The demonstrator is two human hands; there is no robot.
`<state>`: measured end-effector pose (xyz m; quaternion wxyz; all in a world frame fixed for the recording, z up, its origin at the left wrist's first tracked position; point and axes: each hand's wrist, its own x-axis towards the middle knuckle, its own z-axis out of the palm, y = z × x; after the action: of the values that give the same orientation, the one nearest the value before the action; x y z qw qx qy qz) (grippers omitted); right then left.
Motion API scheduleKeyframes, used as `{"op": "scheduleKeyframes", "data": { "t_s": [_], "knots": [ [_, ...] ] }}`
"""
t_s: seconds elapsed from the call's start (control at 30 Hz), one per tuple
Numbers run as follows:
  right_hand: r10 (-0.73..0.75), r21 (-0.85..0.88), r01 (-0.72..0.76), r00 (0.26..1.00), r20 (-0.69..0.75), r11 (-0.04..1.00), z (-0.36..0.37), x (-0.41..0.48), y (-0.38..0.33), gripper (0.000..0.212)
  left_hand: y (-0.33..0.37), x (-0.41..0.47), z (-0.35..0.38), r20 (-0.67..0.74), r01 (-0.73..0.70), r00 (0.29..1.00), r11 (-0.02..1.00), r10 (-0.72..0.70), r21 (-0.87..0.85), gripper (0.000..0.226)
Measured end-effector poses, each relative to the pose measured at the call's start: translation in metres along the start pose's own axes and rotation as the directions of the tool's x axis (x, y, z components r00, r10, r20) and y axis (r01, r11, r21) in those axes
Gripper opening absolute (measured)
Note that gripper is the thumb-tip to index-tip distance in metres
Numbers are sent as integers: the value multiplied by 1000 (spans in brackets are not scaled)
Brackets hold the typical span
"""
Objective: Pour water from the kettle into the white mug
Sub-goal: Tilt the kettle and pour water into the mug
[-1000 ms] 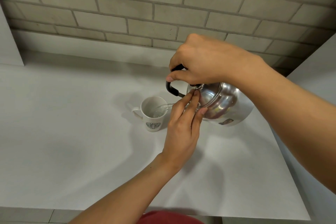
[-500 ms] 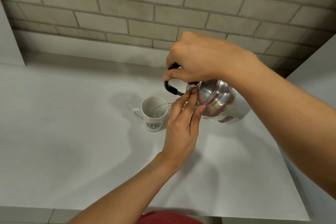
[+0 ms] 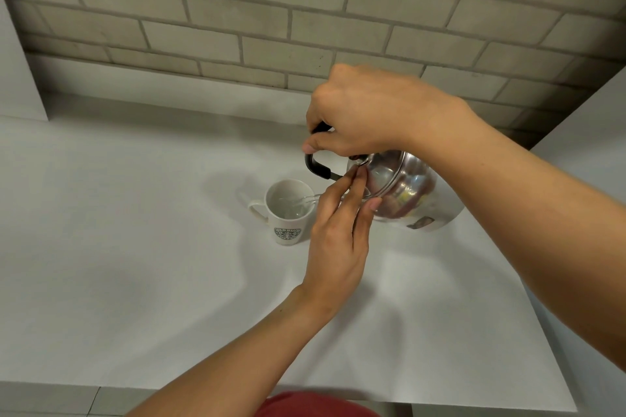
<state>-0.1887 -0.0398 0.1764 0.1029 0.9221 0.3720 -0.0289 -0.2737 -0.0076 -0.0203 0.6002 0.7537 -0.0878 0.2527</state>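
A white counter [image 3: 135, 281] (matte, against a brick wall [image 3: 305, 10]) carries 1 white mug [image 3: 288, 213], standing upright.

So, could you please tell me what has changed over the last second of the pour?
Very little. The kettle sits a touch higher and seems tipped slightly further toward the white mug. No grip changed: the right hand grips the black handle, the left hand presses its fingers on the lid, and water runs into the mug, which has not moved.
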Motion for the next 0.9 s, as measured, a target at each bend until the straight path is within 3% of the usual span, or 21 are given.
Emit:
{"op": "scheduleKeyframes", "data": {
  "t_s": [0.67,0.9],
  "knots": [
    [-3,23,4,1000,-28,1000,7,7,0,35,-4,0,-4,-13,-14,1000,1000,15,25,42],
    [-12,153,35,989,-147,988,23,-14,22,38,-11,4,-19,124,-138,985,973,116,185,44]
  ]
}}
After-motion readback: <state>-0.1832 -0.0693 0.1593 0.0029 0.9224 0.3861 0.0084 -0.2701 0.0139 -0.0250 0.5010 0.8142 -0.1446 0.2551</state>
